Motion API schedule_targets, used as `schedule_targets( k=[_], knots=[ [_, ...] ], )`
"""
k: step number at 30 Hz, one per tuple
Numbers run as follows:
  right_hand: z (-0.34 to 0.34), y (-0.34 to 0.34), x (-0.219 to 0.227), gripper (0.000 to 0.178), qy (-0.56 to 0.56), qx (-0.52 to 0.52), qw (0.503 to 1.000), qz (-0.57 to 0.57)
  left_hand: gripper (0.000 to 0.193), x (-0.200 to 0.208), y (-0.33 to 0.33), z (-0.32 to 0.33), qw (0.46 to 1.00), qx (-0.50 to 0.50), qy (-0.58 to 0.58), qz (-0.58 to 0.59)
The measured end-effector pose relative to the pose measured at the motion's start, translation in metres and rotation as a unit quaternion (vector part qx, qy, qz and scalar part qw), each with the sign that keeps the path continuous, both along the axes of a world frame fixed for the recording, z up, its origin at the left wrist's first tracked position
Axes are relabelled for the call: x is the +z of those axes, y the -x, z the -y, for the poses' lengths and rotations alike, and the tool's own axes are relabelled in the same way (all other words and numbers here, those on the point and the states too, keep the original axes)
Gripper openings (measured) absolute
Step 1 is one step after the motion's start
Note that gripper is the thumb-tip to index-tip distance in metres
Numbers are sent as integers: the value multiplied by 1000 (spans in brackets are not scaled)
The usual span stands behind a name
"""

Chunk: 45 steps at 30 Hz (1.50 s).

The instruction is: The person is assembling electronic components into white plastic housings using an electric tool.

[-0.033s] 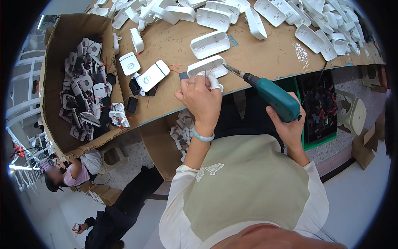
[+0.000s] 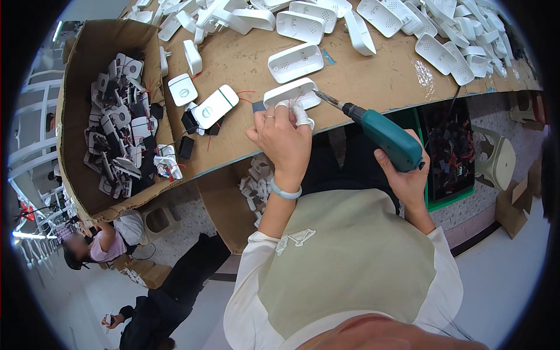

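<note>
My right hand (image 2: 402,169) is wrapped around the rear of a teal pistol-shaped tool that looks like a soldering gun (image 2: 392,140). Its thin metal tip points left and meets the right end of a white plastic shell (image 2: 286,92) near the table edge. Closed at the near side of that shell is my left hand (image 2: 283,137), with white wrapping on some fingertips. Thin red wires rise from the shell by these fingers. What the fingertips pinch is partly hidden. Just beyond lies another white shell (image 2: 296,62) with small holes.
An assembled white unit (image 2: 216,107) with black parts and red wires lies left. A cardboard box (image 2: 76,116) of similar units stands beyond it. White shells (image 2: 373,17) heap along the back. Right of my legs is a green-rimmed crate (image 2: 449,198). Two other people are at the lower left.
</note>
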State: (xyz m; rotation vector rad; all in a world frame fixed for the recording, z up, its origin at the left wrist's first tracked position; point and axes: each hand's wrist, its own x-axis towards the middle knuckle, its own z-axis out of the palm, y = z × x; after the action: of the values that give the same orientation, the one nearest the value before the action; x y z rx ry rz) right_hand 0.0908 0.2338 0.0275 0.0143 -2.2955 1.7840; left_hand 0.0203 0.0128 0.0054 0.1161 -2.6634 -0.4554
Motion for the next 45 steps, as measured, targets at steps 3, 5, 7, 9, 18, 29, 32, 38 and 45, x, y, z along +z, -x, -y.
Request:
schedule_targets(
  k=[3, 5, 7, 9, 18, 29, 32, 38, 45],
  knots=[
    [0, -1, 2, 27, -3, 5, 1000, 6, 11, -1, -1, 0, 1000, -7, -3, 4],
    [-1, -1, 1, 27, -3, 6, 1000, -1, 20, 5, -3, -2, 1000, -5, 7, 23],
    [-1, -2, 0, 27, -4, 8, 1000, -8, 25, 8, -6, -3, 1000, -13, -9, 3],
    [-2, -2, 1, 26, -11, 11, 1000, -11, 31, 12, -10, -3, 999, -20, -26, -16],
    [-3, -2, 7, 27, -19, 14, 1000, -11, 36, 21, -27, 8, 983, -138, -122, 11],
    [7, 4, -1, 24, -16, 7, 1000, -21, 20, 6, 3, 7, 985, -92, -102, -107],
    [10, 7, 1, 23, -34, 9, 999, -30, 23, 8, 5, 1, 993, -69, -46, -88],
    [16, 14, -1, 24, -51, 6, 998, -26, 22, 9, 13, -1, 995, -35, -15, -96],
    [18, 20, -1, 24, -80, 14, 996, -46, 10, 4, 16, 0, 996, -49, -24, -65]
  ],
)
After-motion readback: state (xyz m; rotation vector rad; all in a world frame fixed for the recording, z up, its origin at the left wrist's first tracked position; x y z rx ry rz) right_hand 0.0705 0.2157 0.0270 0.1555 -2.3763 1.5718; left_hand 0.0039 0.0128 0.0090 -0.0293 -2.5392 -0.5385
